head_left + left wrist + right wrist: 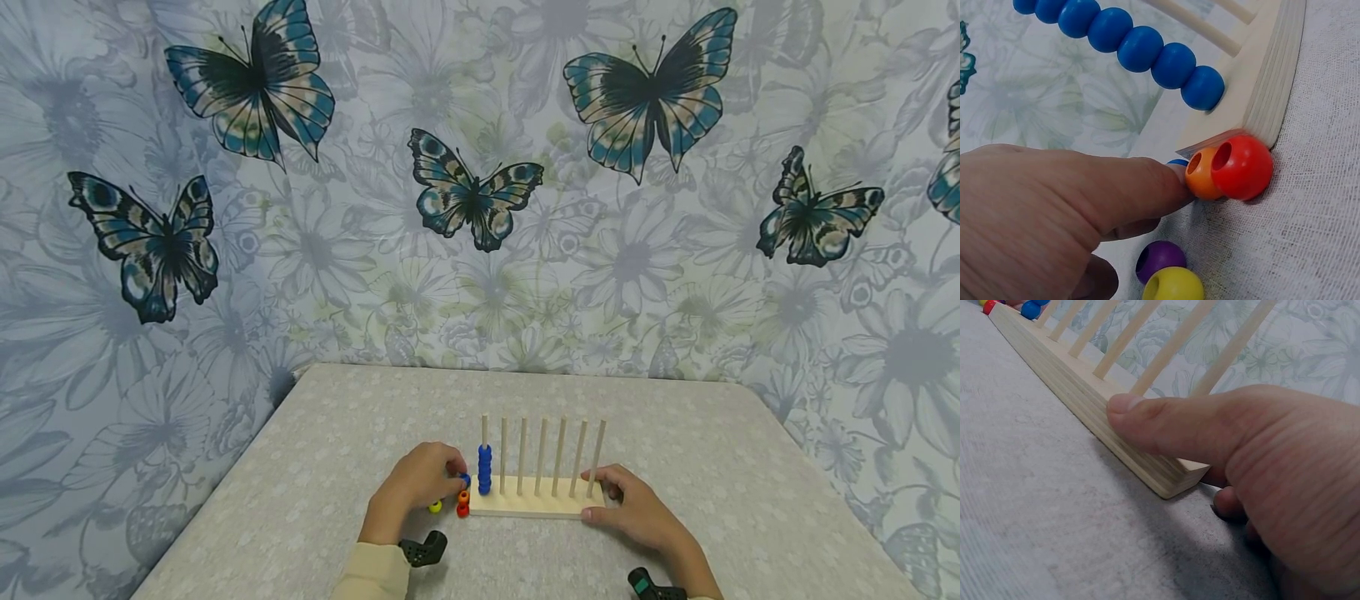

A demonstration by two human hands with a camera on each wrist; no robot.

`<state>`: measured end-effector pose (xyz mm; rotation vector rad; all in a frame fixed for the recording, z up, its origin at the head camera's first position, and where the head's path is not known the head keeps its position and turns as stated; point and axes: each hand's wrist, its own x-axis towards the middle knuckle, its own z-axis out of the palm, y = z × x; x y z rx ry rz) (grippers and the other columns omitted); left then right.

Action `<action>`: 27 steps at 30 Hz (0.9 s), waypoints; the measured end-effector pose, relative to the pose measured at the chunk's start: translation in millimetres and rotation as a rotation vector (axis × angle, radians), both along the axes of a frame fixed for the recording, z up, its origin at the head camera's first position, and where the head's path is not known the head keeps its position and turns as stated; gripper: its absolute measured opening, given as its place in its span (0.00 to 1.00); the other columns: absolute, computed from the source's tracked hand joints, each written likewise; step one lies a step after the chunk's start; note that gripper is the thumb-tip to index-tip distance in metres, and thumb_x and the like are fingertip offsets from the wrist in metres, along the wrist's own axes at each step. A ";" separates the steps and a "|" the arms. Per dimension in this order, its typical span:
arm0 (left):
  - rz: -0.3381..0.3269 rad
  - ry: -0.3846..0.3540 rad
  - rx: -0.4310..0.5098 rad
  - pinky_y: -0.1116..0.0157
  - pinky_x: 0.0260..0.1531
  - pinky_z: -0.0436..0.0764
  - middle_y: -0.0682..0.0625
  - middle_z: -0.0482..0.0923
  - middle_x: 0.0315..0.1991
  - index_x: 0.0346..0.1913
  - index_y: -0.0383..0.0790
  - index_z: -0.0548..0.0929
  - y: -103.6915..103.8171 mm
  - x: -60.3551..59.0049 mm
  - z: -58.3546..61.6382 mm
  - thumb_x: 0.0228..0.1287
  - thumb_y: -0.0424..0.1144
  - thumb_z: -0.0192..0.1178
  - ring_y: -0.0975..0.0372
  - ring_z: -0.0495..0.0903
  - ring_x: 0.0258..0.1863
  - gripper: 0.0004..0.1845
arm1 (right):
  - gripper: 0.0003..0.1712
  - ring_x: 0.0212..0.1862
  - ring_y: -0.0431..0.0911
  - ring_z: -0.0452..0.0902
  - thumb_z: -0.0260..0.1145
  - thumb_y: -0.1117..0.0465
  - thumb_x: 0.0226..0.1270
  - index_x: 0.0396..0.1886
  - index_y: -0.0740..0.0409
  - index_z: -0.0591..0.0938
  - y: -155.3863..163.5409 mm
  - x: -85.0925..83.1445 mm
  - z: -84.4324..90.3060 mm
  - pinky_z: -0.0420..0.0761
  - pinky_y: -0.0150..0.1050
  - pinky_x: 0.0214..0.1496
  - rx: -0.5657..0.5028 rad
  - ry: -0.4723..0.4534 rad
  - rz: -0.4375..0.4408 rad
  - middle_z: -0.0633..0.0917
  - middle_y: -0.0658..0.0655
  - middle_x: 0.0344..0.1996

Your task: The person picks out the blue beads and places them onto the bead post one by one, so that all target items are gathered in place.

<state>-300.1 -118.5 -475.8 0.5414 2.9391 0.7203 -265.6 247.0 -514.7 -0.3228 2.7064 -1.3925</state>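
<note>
A wooden base [536, 505] with a row of upright pegs stands on the table. Its leftmost peg carries a stack of blue beads [484, 471]; the other pegs are bare. At the base's left end, my left hand [426, 477] pinches a loose blue bead [466, 481], mostly hidden behind the fingers in the left wrist view. An orange bead [1202, 174] and a red bead [1244, 167] lie against that end, beside the fingertips. My right hand [628, 505] grips the base's right end, thumb [1154, 422] on the front edge and fingers behind.
Below the left hand a yellow bead [1175, 286] and a purple bead [1161, 261] lie on the cloth. A pale patterned tablecloth [360, 408] covers the table, whose far edge meets a wall [495, 308] with butterfly pictures.
</note>
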 end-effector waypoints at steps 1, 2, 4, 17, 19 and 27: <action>0.001 0.000 0.001 0.56 0.39 0.81 0.58 0.84 0.35 0.37 0.51 0.88 0.1 -0.2 -0.2 0.58 0.45 0.72 0.66 0.78 0.33 0.06 | 0.30 0.44 0.46 0.66 0.80 0.48 0.51 0.55 0.43 0.83 0.2 -0.1 -0.2 0.69 0.35 0.45 0.002 0.003 0.002 0.79 0.51 0.44; 0.001 0.001 0.001 0.57 0.39 0.81 0.58 0.84 0.35 0.37 0.51 0.88 0.2 -0.4 -0.4 0.58 0.45 0.72 0.66 0.78 0.33 0.06 | 0.30 0.44 0.46 0.66 0.80 0.48 0.51 0.55 0.43 0.83 0.3 0.0 -0.2 0.69 0.34 0.45 0.001 0.007 0.003 0.79 0.51 0.44; 0.001 0.003 0.000 0.57 0.39 0.81 0.58 0.84 0.35 0.37 0.51 0.88 0.5 -0.4 -1.0 0.58 0.45 0.72 0.67 0.77 0.33 0.06 | 0.30 0.43 0.45 0.66 0.80 0.48 0.51 0.55 0.43 0.83 0.6 0.4 -0.2 0.69 0.34 0.45 -0.002 0.012 0.006 0.79 0.51 0.44; 0.040 0.004 0.000 0.58 0.39 0.81 0.58 0.84 0.37 0.40 0.51 0.88 0.2 1.8 -0.3 0.58 0.47 0.71 0.67 0.77 0.32 0.09 | 0.31 0.44 0.45 0.67 0.80 0.46 0.51 0.56 0.43 0.83 1.0 0.2 -2.0 0.69 0.34 0.45 0.002 -0.005 -0.001 0.80 0.50 0.45; 0.055 0.007 0.011 0.57 0.39 0.82 0.57 0.85 0.38 0.41 0.50 0.88 0.3 2.2 1.4 0.59 0.47 0.71 0.66 0.77 0.32 0.10 | 0.31 0.44 0.45 0.67 0.80 0.46 0.50 0.56 0.42 0.83 0.9 0.3 -1.9 0.70 0.34 0.46 0.008 -0.011 -0.007 0.80 0.49 0.44; 0.077 0.043 0.031 0.58 0.38 0.82 0.54 0.85 0.40 0.44 0.49 0.88 -3.3 4.4 10.3 0.60 0.48 0.69 0.65 0.78 0.33 0.11 | 0.31 0.44 0.45 0.67 0.80 0.46 0.51 0.56 0.44 0.83 -0.4 1.3 -0.5 0.69 0.34 0.46 -0.001 -0.006 0.005 0.80 0.50 0.46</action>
